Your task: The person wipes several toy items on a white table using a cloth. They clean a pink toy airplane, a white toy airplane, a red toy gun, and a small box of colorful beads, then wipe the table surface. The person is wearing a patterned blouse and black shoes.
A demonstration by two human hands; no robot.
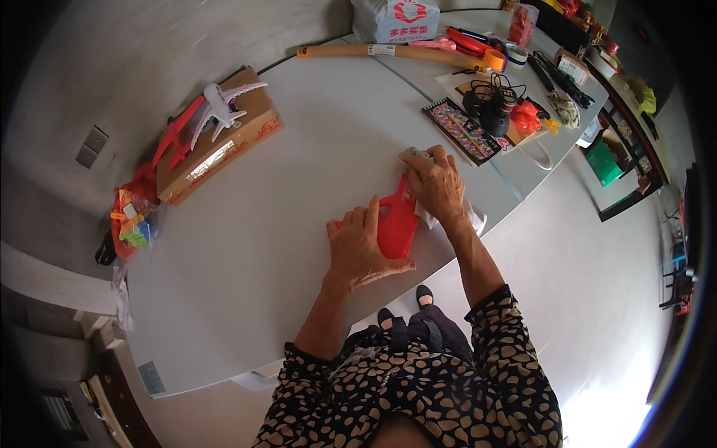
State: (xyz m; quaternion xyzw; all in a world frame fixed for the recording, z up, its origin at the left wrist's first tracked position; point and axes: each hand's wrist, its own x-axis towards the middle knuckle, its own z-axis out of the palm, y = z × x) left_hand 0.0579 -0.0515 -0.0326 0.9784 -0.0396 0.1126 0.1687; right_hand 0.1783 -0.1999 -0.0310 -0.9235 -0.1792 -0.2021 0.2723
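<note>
Wide and pale grey, the desk (246, 276) carried plenty! At ten o'clock sat a cardboard box (243, 140); up at twelve, a long brown tube (340, 51) stretched, a white bag (371, 26) just behind it; at two lay a patterned notebook (461, 134); near four, a red piece (396, 233) rested.

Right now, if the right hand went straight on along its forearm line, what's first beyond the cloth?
Bare tabletop past the cloth, then probably the long cardboard tube; depth is hard to judge from this one view.
</note>
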